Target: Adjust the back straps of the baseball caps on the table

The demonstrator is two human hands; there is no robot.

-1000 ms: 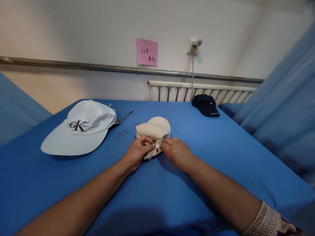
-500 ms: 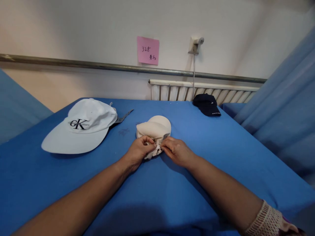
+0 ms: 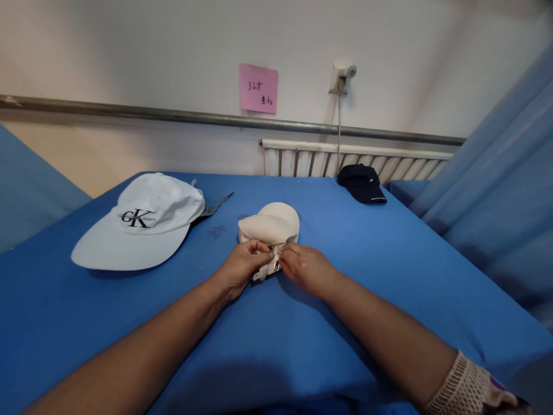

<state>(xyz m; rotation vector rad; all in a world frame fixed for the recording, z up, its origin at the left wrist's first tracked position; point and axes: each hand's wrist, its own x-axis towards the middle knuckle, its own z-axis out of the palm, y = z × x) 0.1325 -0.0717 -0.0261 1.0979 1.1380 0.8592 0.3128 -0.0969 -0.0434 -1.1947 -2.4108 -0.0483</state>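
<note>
A folded cream cap (image 3: 270, 223) lies in the middle of the blue table (image 3: 389, 259). My left hand (image 3: 240, 268) pinches its near edge, fingers curled on the cloth. My right hand (image 3: 306, 268) pinches the same edge from the right, at the strap and its small metal buckle (image 3: 276, 266). The two hands almost touch over the strap. A white cap (image 3: 142, 222) with black letters rests to the left, brim toward me.
A dark navy cap (image 3: 362, 184) sits at the table's far right edge. Behind the table are a white radiator (image 3: 358, 160), a metal rail, a pink note (image 3: 258, 87) and a wall socket with a cord. Blue curtains hang at both sides.
My right hand has edged slightly left toward the buckle, closing the gap to my left hand. The caps have stayed where they were.
</note>
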